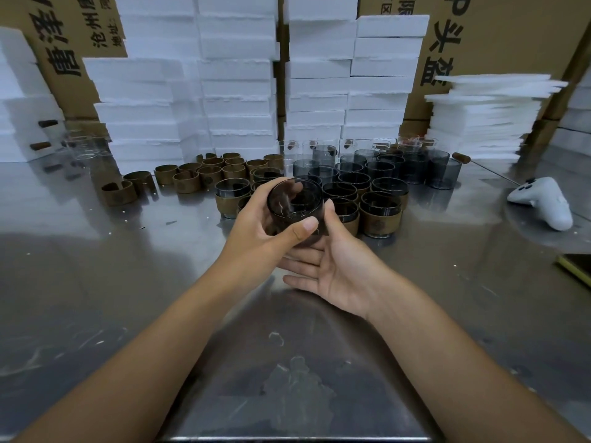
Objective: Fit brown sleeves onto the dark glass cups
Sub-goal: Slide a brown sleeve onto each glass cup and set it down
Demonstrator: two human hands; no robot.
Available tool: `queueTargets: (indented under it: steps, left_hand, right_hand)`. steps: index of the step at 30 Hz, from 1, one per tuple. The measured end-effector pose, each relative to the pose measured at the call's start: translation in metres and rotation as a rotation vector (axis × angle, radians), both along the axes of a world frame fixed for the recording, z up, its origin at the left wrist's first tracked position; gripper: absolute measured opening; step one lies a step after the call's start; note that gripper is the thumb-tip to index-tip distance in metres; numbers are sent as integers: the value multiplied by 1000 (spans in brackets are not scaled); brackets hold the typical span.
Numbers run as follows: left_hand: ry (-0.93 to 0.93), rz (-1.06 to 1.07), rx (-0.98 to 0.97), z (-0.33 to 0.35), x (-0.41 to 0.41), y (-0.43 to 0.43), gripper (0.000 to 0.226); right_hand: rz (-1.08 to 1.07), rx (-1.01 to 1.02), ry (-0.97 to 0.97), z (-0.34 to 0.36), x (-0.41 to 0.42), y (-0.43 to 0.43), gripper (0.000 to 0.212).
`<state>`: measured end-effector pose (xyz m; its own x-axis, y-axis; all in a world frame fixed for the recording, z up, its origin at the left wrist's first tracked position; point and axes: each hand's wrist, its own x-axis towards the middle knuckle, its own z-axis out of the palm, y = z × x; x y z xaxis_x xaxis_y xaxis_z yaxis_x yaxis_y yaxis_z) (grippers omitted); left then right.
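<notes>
Left hand (259, 225): fingers and thumb curl round a dark glass cup (292, 203), held above the steel table (96, 282).
Right hand (339, 266): palm up, fingers straight beneath the cup's base, thumb resting against its side; it grips nothing.
Step in hand: the held cup looks bare, so it seems to be picked up and waiting for its sleeve.
Next move: probably fetch one of the loose brown sleeves (188, 180), lying well apart to the left, and slide it on squarely.
Finished cups (380, 215): sleeved, clustered just behind the hands; bare cups (415, 169) stand farther back.
Writing: right cardboard box (499, 36) reads "头盔"; left cardboard box (73, 30) shows "沧州" and "地址".
Sleeve stamp: small and round, too small to read.
</notes>
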<state>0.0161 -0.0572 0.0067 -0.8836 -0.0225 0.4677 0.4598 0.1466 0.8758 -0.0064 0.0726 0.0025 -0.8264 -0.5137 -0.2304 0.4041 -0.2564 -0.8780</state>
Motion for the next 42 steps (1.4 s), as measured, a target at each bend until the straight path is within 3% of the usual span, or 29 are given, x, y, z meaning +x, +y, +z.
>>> queueTargets:
  steps: [6,11,19,24,28,31,36,42]
  left_hand:
    - [26,1,-49,-2,-4,-3,59]
    - [47,-12,-65,-3,-3,-2,69]
    - [43,0,-64,-4,-4,-2,54]
    - [-18,23,79,1,0,4,55]
    - [-107,39,149,1,-2,5,52]
    - [-169,5,227,-1,-5,4,60]
    - [-232,-72,278,-2,-8,3,69]
    - [-242,-87,333,-3,-7,0,64]
  right_hand:
    - [-149,52,60,-2,-1,2,61]
    - [-271,-61,79,-1,-3,2,42]
    - [-241,-172,88,4,-1,0,32]
    - [-300,15,202,2,1,-5,36]
    - [-386,232,522,2,7,-9,33]
    - [-336,261,733,1,11,-10,19]
    - [-362,178,720,2,11,-8,11]
    - [-451,190,664,-1,7,-7,12]
